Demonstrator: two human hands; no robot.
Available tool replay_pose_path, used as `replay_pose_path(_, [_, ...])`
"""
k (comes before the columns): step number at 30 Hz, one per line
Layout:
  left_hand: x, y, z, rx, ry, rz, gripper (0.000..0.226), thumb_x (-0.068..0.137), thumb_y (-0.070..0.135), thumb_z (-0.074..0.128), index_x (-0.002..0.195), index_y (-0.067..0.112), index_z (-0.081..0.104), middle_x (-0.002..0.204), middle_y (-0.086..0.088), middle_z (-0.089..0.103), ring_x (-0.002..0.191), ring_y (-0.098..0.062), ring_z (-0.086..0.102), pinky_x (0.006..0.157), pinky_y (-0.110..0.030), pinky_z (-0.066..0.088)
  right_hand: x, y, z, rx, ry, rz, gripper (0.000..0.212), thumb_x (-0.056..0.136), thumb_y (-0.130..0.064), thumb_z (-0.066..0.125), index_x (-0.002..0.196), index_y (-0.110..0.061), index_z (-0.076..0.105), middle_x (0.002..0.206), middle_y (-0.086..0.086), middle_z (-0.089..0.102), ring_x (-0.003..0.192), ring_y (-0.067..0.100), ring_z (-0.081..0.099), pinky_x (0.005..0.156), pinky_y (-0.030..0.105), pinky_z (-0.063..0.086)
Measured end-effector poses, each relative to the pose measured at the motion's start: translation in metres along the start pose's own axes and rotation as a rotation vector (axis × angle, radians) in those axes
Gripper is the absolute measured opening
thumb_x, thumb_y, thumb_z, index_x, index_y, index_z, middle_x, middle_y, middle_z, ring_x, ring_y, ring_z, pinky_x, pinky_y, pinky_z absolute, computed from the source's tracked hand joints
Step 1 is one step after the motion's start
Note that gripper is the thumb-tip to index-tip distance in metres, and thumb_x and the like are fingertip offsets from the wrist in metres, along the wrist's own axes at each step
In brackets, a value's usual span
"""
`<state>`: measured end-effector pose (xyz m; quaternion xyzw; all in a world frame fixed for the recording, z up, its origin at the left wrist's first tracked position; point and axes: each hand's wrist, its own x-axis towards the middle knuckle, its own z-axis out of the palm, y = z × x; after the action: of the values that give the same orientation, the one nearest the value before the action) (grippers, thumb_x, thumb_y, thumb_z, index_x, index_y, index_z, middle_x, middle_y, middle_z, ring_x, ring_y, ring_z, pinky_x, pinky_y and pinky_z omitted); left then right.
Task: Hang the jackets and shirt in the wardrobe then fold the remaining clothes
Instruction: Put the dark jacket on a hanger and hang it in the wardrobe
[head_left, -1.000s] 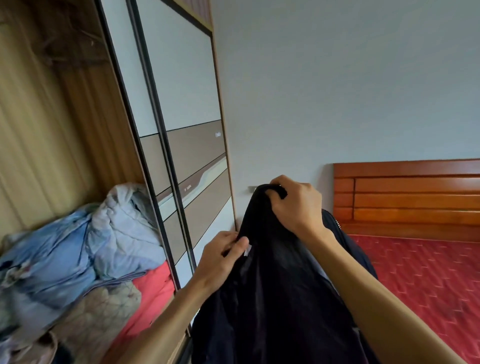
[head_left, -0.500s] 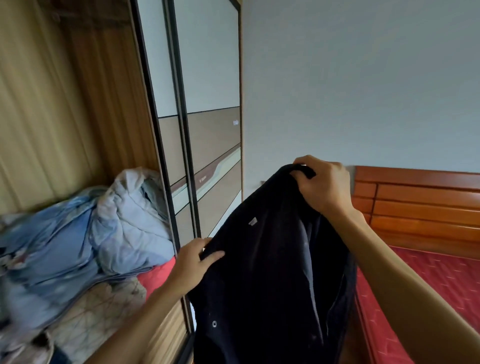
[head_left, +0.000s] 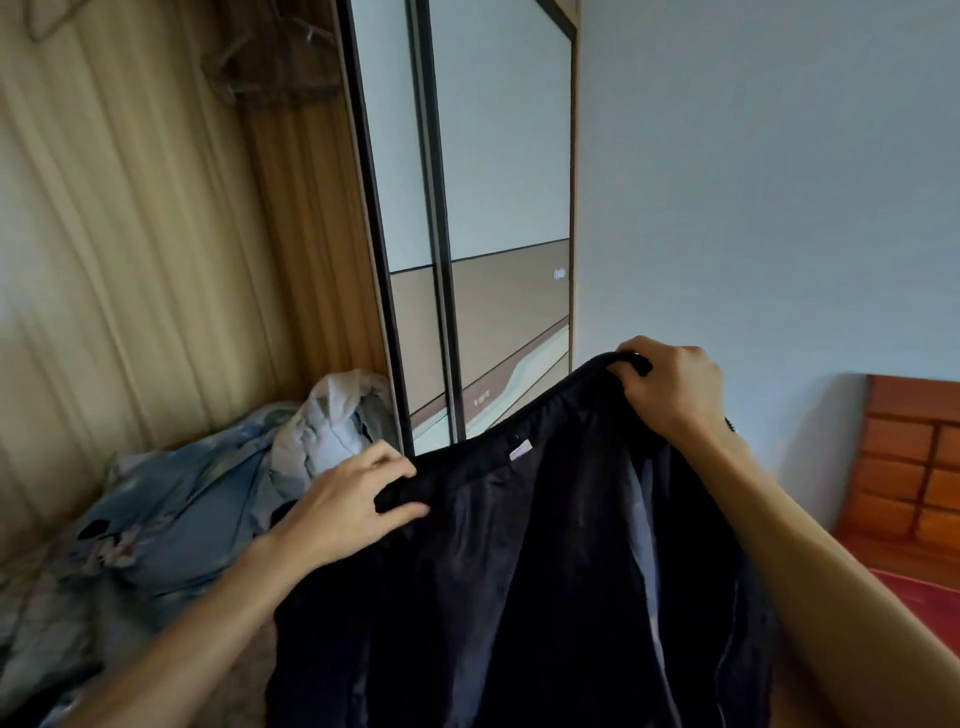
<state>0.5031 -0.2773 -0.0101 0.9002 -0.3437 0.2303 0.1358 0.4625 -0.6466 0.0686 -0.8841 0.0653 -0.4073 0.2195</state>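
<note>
A black jacket hangs in front of me, stretched between both hands along its top edge, with a small white label showing near the collar. My left hand pinches the lower left end of that edge. My right hand grips the higher right end. The open wardrobe with its wood-grain inside fills the left, just beyond the jacket. Hangers show dimly at its top.
A heap of light blue and white clothes lies on the wardrobe floor at lower left. The sliding wardrobe doors stand behind the jacket. A wooden headboard and red bedding are at the right, under a plain wall.
My left hand has taken hold of the jacket's top edge and both hands have spread apart, pulling the edge out wide. My view has turned left toward the open wardrobe.
</note>
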Motion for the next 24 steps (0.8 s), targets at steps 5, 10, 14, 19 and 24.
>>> replay_pose_path(5, [0.032,-0.037,-0.016,0.350,-0.098,-0.345,0.038,0.099,0.050,0.047,0.096,0.016,0.065,0.092,0.002,0.062,0.083,-0.018,0.064,0.068,-0.033,0.050,0.047,-0.002,0.037,-0.115,-0.035,-0.016,0.041,0.090,-0.052,0.057,0.079,-0.013,0.065,0.075,0.008,0.068,0.079,0.035,0.062,0.065,0.032,0.036])
replay_pose_path(10, [0.073,-0.038,-0.045,-0.045,-0.167,-0.801,0.048,0.105,0.038,0.043,0.067,0.009,0.045,0.065,-0.002,0.050,0.058,-0.015,0.048,0.053,-0.029,0.034,0.077,-0.021,0.067,0.004,-0.195,0.127,0.055,0.086,-0.061,0.058,0.066,-0.010,0.062,0.066,0.006,0.062,0.066,0.029,0.056,0.060,0.032,0.039])
replay_pose_path(14, [0.104,-0.052,-0.072,-0.604,-0.013,-1.087,0.031,0.102,0.032,0.048,0.093,0.007,0.065,0.094,-0.011,0.067,0.085,-0.025,0.064,0.070,-0.029,0.050,0.101,-0.059,0.092,0.471,-0.460,0.360,0.039,0.083,-0.038,0.065,0.071,-0.001,0.063,0.074,0.010,0.065,0.073,0.028,0.063,0.066,0.036,0.052])
replay_pose_path(19, [0.137,-0.064,-0.115,-0.948,0.145,-1.125,0.027,0.095,0.023,0.048,0.074,0.011,0.061,0.057,-0.010,0.063,0.059,-0.025,0.054,0.057,-0.027,0.043,0.120,-0.155,0.108,0.826,-0.626,0.390,0.028,0.084,-0.023,0.066,0.096,0.002,0.066,0.092,0.016,0.072,0.083,0.030,0.070,0.078,0.040,0.059])
replay_pose_path(24, [0.145,-0.072,-0.175,-0.983,0.220,-1.049,0.037,0.101,0.032,0.044,0.077,0.010,0.061,0.060,-0.009,0.065,0.058,-0.022,0.057,0.048,-0.025,0.041,0.130,-0.273,0.130,0.959,-0.554,0.239,0.036,0.078,-0.032,0.073,0.089,0.002,0.072,0.085,0.012,0.074,0.073,0.026,0.072,0.071,0.039,0.061])
